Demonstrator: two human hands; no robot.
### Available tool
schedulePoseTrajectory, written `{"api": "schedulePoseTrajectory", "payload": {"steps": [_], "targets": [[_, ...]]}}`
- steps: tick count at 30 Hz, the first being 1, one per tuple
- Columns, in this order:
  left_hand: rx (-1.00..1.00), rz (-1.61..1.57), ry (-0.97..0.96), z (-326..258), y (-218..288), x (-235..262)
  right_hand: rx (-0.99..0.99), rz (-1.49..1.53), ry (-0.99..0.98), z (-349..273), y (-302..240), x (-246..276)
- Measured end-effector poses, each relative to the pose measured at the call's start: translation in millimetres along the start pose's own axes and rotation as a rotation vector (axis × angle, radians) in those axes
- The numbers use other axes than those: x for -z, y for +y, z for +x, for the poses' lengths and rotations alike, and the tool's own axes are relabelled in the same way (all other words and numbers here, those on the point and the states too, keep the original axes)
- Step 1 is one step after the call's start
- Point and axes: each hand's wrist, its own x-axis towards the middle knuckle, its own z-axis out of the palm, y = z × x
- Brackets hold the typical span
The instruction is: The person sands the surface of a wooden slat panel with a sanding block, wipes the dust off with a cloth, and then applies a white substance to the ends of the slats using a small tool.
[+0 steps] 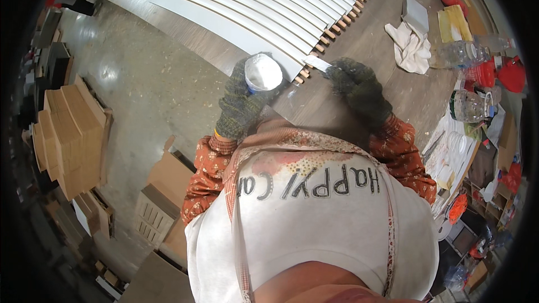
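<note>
My left hand [240, 101], in a dark knitted glove, is wrapped around a small round tub of white filler [263, 72] held at the near edge of the workbench. My right hand [359, 87], gloved the same way, grips a putty knife [316, 63] whose flat blade points left toward the tub. Both hands hover just in front of the nearest end of a row of long white painted slats [247, 5] laid side by side on wooden spacers [331, 29]. A white apron covers my front below the hands.
The brown workbench [370, 45] carries a crumpled white rag [411, 47], a white block [415, 11], yellow sponges [455, 22] and clear plastic bottles [460, 53] at the right. Stacks of cardboard boxes [73, 134] stand on the concrete floor at the left.
</note>
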Motion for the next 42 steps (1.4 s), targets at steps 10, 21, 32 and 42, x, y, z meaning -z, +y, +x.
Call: {"api": "schedulePoseTrajectory", "payload": {"steps": [10,21,32,42], "targets": [[0.047,-0.017,-0.031,2.0,0.5,1.3,0.191,-0.057,0.112,7.8,10.6,7.7],[-0.079,-0.079,-0.050,0.3,-15.6,3.0,0.925,-0.872,0.145,27.6,24.3,30.6],[0.334,0.137,0.022,1.2,20.5,-3.8,0.438,-0.509,0.046,31.5,18.3,29.6],[-0.119,-0.051,-0.035,-2.0,-25.0,-12.4,-0.007,0.059,0.089,12.7,35.0,28.1]]}}
